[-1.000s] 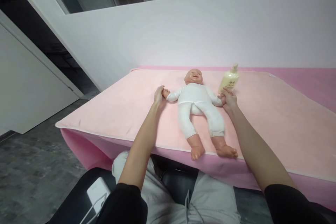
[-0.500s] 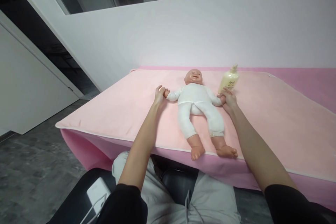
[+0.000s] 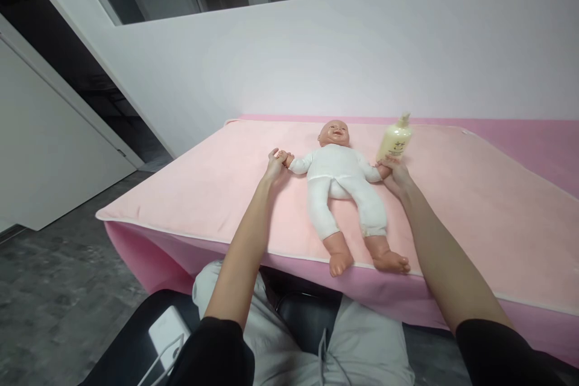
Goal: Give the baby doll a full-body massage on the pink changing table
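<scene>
A baby doll (image 3: 335,163) with a white cloth body lies on its back, head toward the wall and arms spread. My left hand (image 3: 275,166) is closed on the doll's hand at the left of the view. On the other side my right hand (image 3: 396,174) grips the doll's other hand. Both bare feet of the doll reach the front edge of the pink blanket (image 3: 194,193). A pale yellow pump bottle (image 3: 395,140) stands just behind my right hand, which covers its lower part.
Pink cloth (image 3: 538,142) covers the table under the blanket. A white wall (image 3: 362,60) rises behind it. On a black seat (image 3: 136,325) at lower left lies a white device (image 3: 167,330) with a cable.
Very little differs. My right hand and the doll's hand in it have shifted slightly, and the fingers sit a bit lower against the bottle. My left hand keeps its hold.
</scene>
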A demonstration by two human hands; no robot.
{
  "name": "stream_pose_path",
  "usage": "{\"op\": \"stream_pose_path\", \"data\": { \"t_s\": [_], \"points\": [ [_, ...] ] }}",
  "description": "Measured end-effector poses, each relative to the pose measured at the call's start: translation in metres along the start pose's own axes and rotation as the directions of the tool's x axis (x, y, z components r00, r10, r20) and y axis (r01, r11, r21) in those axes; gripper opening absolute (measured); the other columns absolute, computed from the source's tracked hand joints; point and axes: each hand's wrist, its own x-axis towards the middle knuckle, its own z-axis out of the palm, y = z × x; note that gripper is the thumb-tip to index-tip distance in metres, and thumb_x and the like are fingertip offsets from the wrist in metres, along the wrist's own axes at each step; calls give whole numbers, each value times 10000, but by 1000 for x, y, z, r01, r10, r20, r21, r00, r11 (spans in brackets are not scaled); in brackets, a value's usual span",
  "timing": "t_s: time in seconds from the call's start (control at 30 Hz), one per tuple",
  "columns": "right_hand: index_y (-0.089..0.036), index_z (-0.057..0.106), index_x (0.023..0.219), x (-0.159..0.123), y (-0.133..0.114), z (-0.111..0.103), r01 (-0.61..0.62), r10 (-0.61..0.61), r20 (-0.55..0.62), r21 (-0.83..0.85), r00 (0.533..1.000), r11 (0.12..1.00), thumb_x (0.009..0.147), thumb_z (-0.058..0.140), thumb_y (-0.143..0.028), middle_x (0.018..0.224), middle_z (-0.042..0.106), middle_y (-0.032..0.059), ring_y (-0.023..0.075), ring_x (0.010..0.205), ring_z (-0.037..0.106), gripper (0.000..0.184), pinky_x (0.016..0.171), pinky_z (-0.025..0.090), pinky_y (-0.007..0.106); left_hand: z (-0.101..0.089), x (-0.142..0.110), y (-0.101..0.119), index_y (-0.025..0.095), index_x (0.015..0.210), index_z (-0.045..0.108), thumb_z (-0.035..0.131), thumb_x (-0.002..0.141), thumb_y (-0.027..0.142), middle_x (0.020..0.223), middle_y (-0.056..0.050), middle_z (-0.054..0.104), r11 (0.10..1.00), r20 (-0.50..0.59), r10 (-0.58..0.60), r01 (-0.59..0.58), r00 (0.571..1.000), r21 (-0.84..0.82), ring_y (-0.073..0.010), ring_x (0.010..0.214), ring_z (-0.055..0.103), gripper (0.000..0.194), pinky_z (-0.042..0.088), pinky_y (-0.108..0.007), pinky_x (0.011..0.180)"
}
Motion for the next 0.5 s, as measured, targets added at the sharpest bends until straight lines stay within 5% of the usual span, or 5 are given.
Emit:
{"op": "stream_pose_path", "data": {
  "t_s": [0.3, 0.5],
  "points": [
    [-199, 447, 700, -5, -5, 6, -60, 65, -67, 73, 996, 996, 633, 463, -28, 621, 518, -20, 117, 592, 540, 185, 616, 556, 251, -6, 10, -5, 237, 1072, 346, 532, 722, -29, 840, 1, 562, 994, 14, 16, -15, 1000, -109, -129, 802, 627, 477, 502, -315, 817],
    [-204, 436, 722, -4, -3, 6, -55, 59, -88, 55, 994, 997, 652, 492, -60, 602, 500, -28, 118, 574, 533, 170, 619, 553, 256, -5, 11, -6, 195, 784, 412, 567, 715, 45, 705, 23, 519, 992, 107, 51, -38, 993, -124, -96, 710, 591, 226, 482, -241, 754]
  ]
}}
